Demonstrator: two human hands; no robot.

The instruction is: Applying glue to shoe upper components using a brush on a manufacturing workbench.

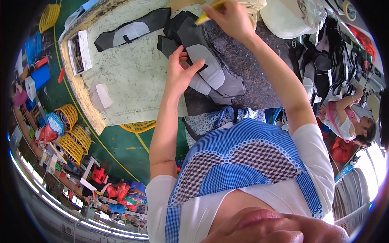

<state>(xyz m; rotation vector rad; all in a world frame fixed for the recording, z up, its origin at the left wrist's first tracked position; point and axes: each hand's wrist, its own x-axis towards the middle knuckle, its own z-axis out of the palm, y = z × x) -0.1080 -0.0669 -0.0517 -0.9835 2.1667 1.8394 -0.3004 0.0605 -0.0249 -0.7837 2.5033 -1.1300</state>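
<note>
Dark grey and black shoe-upper pieces (194,35) with light grey patches lie overlapped on the table in front of me. My left hand (180,75) rests at their left side, thumb and fingers spread apart and touching them. Farther off, my right hand (231,20) is closed around a yellow brush-like tool (208,14). Its tip points down to the left, near the far end of the pieces; whether it touches them I cannot tell. Another dark piece with a light grey patch (131,32) lies flat at the far left.
The pale worktable (133,93) carries a small white box (80,52) and a folded white card (103,96) on its left. A dark speckled mat (263,65) lies right of the pieces. Beyond it are a white round container (283,18) and hanging black pieces (324,60). A co-worker (348,113) is at right; yellow baskets (75,141) stand left.
</note>
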